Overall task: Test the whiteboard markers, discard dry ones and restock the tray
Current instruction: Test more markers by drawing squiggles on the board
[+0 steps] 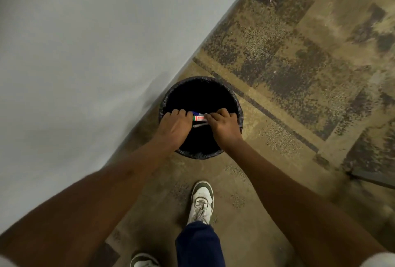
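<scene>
A round bin [215, 84] lined with a black bag stands on the floor against the wall. Both of my hands hover over its mouth and hold a small bunch of whiteboard markers [199, 118] between them. My left hand [174, 127] grips the bunch's left end with curled fingers. From the other side, my right hand [223, 124] grips the right end. Between the hands I see a blue-capped marker, a white one with a green and red band, and a darker one below. The ends of the markers are hidden under my fingers.
A pale wall [85, 53] runs diagonally along the left, right behind the bin. Patterned brown carpet [299, 63] covers the floor to the right. My white shoe [201, 202] stands just below the bin, and a dark frame edge [372, 178] lies at the right.
</scene>
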Motion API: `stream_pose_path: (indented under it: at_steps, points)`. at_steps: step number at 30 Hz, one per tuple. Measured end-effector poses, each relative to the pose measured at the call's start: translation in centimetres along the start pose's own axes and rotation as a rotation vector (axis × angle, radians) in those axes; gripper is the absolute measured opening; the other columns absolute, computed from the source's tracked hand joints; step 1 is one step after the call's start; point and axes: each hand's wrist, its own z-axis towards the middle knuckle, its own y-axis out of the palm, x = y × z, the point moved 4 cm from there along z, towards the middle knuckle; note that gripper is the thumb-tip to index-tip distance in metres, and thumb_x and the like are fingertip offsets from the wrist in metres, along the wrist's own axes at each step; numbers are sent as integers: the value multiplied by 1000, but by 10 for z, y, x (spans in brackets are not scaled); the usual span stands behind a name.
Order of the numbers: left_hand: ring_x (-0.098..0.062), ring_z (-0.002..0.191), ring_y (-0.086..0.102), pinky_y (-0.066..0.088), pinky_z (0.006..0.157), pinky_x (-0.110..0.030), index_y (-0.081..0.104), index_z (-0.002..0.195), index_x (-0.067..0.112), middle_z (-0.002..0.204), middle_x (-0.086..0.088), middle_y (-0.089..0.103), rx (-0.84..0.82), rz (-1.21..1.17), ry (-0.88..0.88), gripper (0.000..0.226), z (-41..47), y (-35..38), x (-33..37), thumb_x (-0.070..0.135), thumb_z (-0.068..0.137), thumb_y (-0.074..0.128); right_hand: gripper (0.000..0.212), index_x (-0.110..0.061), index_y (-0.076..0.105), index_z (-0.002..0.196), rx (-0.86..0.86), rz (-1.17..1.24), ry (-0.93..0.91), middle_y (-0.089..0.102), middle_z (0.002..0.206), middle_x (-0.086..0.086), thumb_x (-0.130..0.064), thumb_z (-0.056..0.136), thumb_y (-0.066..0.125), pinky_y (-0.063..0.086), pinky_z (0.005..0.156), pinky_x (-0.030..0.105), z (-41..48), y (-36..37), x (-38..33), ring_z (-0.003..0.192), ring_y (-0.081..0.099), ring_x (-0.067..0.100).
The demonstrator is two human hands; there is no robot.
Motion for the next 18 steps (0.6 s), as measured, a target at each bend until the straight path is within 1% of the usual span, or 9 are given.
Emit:
stream_pose_path:
  at_steps: [2,3,4,6,8,10,12,14,18]
  points:
    - [-30,103,54,46,82,-40,45,128,10,114,-11,58,-3,13,-5,33,7,8,-1,16,95,45,40,-3,66,112,-25,-1,-2,70,97,13,-8,72,71,40,61,39,3,6,3,90,60,35]
    - [-31,109,52,45,85,-40,39,134,9,121,-14,56,-14,13,-15,39,10,12,-1,17,96,44,41,0,66,111,-39,-2,-6,69,97,16,-6,71,72,42,60,39,4,8,3,91,60,37]
    - [-33,120,46,43,90,-42,30,142,8,133,-18,49,-44,4,-32,48,13,16,-1,20,98,44,43,2,66,110,-53,-5,-5,68,98,19,-3,69,74,44,58,40,5,10,4,92,60,38]
    - [-36,139,24,35,102,-46,7,150,6,153,-20,23,-144,-27,-64,64,13,22,-1,26,100,43,42,4,66,106,-65,-25,0,67,99,21,-3,67,77,45,57,40,6,11,5,95,59,40]
    - [-37,144,9,29,108,-50,-4,150,7,157,-20,8,-190,-47,-81,71,9,21,-2,30,101,41,36,2,68,101,-38,-68,6,67,94,20,-6,68,78,41,57,39,7,10,5,98,56,41]
    - [-42,143,3,25,109,-55,-8,150,10,157,-22,4,-181,-59,-87,73,0,13,-1,32,100,41,25,0,68,97,-1,-96,33,65,95,20,-11,75,74,39,61,41,7,4,1,105,50,43]
    - [-45,142,-2,19,108,-63,-7,151,11,156,-24,2,-137,-58,-102,74,-15,1,0,35,99,40,19,-3,68,94,48,-80,74,61,106,23,-17,83,64,40,69,46,7,-10,-9,111,43,44]
    - [-46,142,-4,13,108,-67,-3,151,10,156,-26,4,-38,-35,-109,73,-32,-17,-1,40,98,37,24,-5,67,98,96,-47,107,57,116,24,-22,85,56,41,78,50,6,-30,-24,117,39,43]
    - [-49,140,-10,-1,108,-67,-2,150,8,155,-30,0,111,16,-129,74,-72,-62,-10,47,97,32,42,-4,58,118,169,28,103,51,125,24,-25,83,53,38,91,54,3,-73,-56,125,35,42]
